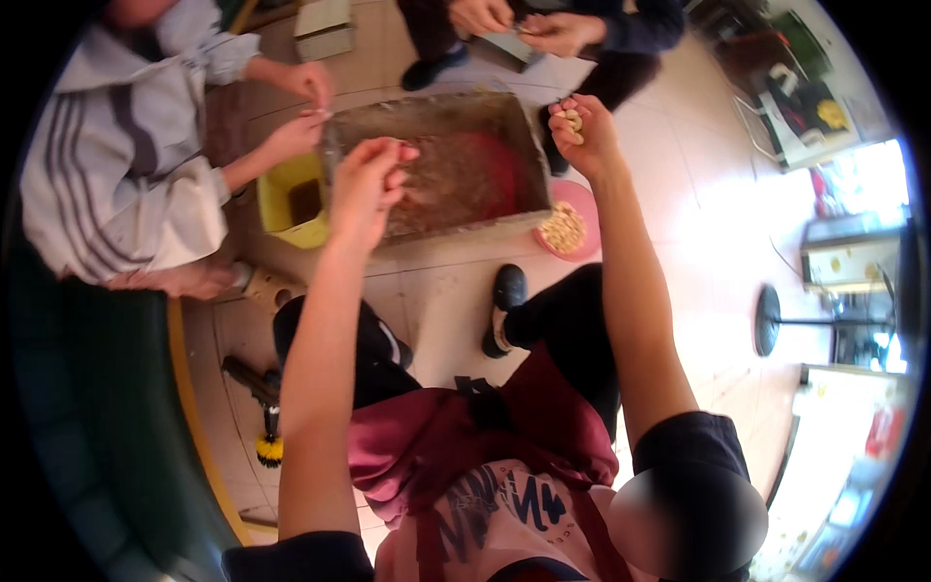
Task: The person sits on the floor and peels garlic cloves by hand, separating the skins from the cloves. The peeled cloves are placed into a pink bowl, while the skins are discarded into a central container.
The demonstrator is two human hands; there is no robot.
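My right hand (588,139), raised past the right rim of a large grey bin (436,235), is curled around several pale nuts (573,126) that show in the palm. Over the bin's left side, my left hand (367,192) has its fingers drawn together; whatever they hold, if anything, is too small to make out. Brown, crumbly material (441,179) covers the bottom of the bin, with a red patch (499,170) toward its right. Below my right forearm, a pink bowl (589,204) holds many pale nuts against the bin's right corner.
At the left, a person in a grey-white jacket (126,165) works with both hands beside a yellow bin (301,233). Another person's hands (529,27) meet beyond the bin. A brush with yellow bristles (270,449) lies at lower left. A black stand base (766,320) is at right.
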